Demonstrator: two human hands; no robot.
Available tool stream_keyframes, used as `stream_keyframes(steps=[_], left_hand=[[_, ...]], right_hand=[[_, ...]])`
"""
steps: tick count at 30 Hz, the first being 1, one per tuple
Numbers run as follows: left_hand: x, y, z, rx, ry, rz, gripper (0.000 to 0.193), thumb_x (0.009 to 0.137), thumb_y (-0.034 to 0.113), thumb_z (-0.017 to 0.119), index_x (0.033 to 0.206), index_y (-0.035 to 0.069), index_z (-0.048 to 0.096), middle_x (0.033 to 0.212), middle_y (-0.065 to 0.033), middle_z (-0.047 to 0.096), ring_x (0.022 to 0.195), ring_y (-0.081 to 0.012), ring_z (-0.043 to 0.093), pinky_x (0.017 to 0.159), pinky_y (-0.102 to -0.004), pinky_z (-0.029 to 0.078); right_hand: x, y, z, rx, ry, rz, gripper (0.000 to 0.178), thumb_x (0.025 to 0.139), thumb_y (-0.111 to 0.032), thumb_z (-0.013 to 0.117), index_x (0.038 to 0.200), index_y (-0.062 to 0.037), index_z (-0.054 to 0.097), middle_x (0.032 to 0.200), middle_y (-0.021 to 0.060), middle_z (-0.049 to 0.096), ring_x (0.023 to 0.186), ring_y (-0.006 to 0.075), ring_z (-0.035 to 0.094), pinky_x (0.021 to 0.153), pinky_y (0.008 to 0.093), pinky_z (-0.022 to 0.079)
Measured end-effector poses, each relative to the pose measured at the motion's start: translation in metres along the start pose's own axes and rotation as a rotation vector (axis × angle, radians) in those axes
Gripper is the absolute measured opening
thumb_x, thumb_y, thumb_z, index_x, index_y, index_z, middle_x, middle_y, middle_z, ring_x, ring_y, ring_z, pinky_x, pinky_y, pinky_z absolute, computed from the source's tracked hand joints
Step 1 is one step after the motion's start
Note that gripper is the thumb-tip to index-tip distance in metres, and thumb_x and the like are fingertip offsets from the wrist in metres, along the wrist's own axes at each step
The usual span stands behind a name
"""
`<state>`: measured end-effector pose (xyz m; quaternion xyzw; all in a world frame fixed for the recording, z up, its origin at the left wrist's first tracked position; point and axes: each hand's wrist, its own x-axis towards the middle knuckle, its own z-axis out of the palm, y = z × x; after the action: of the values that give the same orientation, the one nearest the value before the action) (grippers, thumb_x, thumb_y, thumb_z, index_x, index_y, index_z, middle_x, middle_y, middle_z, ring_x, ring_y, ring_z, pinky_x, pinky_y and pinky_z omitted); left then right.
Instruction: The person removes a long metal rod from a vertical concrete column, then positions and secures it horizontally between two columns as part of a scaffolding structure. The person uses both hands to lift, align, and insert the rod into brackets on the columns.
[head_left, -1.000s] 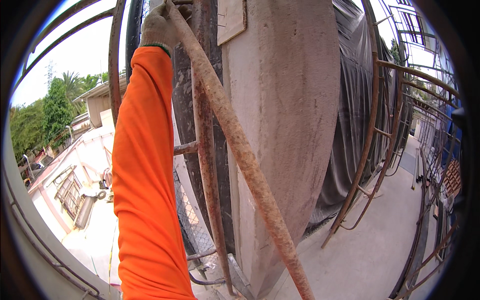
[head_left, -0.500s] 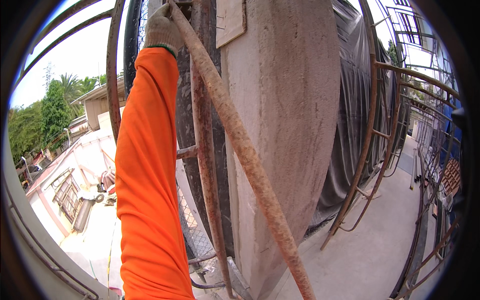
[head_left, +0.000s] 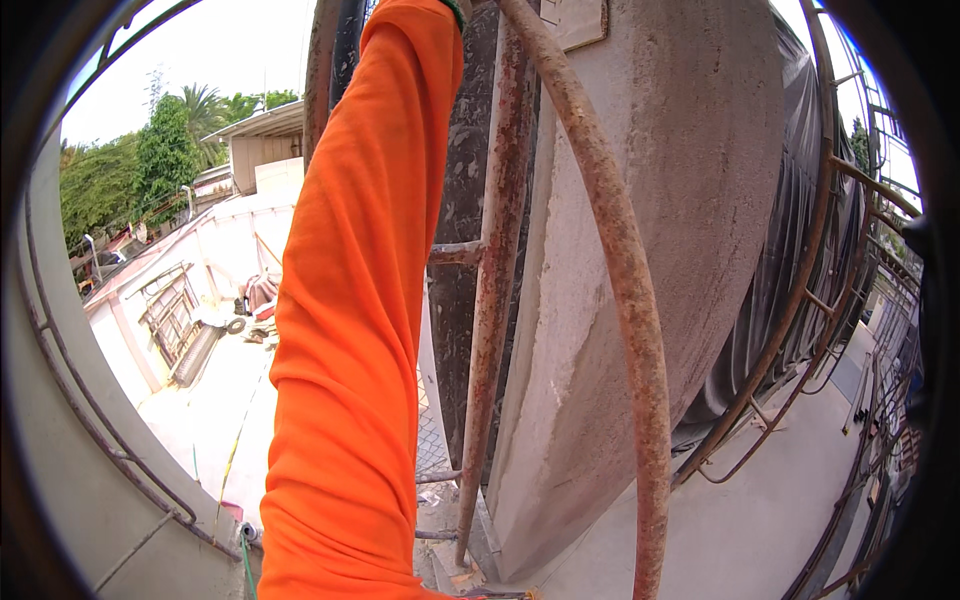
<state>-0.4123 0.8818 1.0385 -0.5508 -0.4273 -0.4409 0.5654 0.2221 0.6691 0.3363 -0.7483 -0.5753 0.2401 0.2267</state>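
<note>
Left arm: orange sleeve (head_left: 360, 330), raised steeply from the lower edge to the top edge of the view. The left hand is cut off above the frame; only a green cuff edge (head_left: 457, 12) shows, so how far the fingers are spread, and what they hold, cannot be told. Right hand: out of view.

Rusty pipe (head_left: 625, 290): long, curved by the lens, running from the top edge just beside the cuff down to the bottom edge, in front of the concrete column (head_left: 680, 200).

Rusty scaffold upright (head_left: 495, 280): vertical, between sleeve and column, with a short stub at mid-height.

Black sheeting (head_left: 790, 260): hangs right of the column.

Further scaffold frames (head_left: 860, 300): far right.

Concrete slab floor (head_left: 760, 510): below.
</note>
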Motion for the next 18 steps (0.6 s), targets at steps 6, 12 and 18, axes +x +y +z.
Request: stream_keyframes(steps=[6,12,18], left_hand=[[-0.002,0.023,0.010,-0.799,-0.034,-0.551,0.016,0.091,0.012,0.067,0.107,0.013,0.067,0.091,-0.0065,0.070,0.086,-0.0255,0.073,0.072,-0.0422,0.060],[-0.014,0.037,0.008,-0.847,0.002,-0.623,0.018,0.092,0.015,0.067,0.110,0.013,0.068,0.094,-0.0073,0.071,0.087,-0.0251,0.073,0.073,-0.0416,0.060],[-0.009,0.043,0.023,-0.880,0.058,-0.686,0.021,0.093,0.019,0.066,0.114,0.012,0.068,0.098,-0.0081,0.073,0.087,-0.0248,0.073,0.074,-0.0409,0.060]], right_hand=[[0.000,-0.005,-0.006,-0.003,0.005,0.019,0.031,0.101,-0.032,0.064,0.093,-0.0038,0.075,0.077,0.0253,0.068,0.073,0.0348,0.068,0.065,0.0496,0.053],[0.001,-0.008,-0.010,-0.005,0.008,0.035,0.031,0.101,-0.031,0.065,0.093,-0.0026,0.074,0.075,0.0255,0.067,0.070,0.0322,0.067,0.064,0.0490,0.052],[-0.002,-0.008,-0.006,0.007,0.032,0.082,0.031,0.101,-0.030,0.065,0.092,-0.0014,0.074,0.073,0.0256,0.066,0.067,0.0297,0.067,0.063,0.0484,0.052]])
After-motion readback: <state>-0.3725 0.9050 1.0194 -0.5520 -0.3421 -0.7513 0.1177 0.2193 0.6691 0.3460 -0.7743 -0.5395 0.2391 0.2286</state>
